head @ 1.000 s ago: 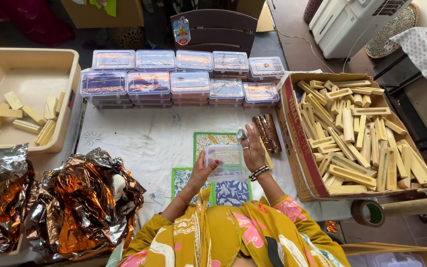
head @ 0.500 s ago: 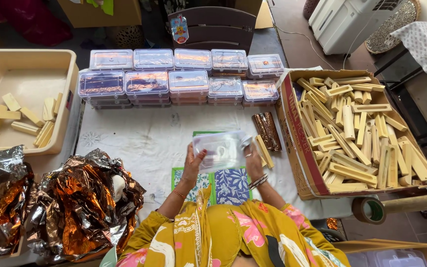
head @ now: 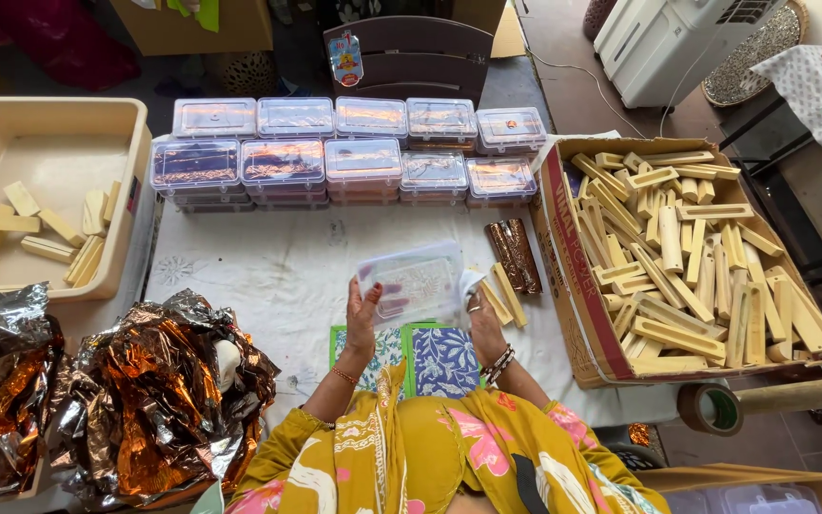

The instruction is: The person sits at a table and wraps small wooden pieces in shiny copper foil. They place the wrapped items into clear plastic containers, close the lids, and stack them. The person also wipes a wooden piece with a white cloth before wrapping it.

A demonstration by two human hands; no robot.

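She holds a clear box (head: 418,282) up over the middle of the desk (head: 268,266), lifted off the white cloth. The left hand (head: 365,314) grips its left end, thumb on the near face; the right hand (head: 482,319) clasps the right end, so the box sits level between them, probably to keep whatever is inside from sliding. I cannot tell whether it is full or whether a lid is on.

Just right of the box lie pale sticks (head: 504,295) and a brown foil-wrapped bundle (head: 514,255), within easy reach of her right hand. Farther right a carton (head: 563,247) is heaped with more sticks. Along the far edge stand stacked closed boxes (head: 335,157), lined up out of the way. At left a beige tub (head: 135,190) holds a few pieces, and crumpled foil (head: 154,390) lies near.
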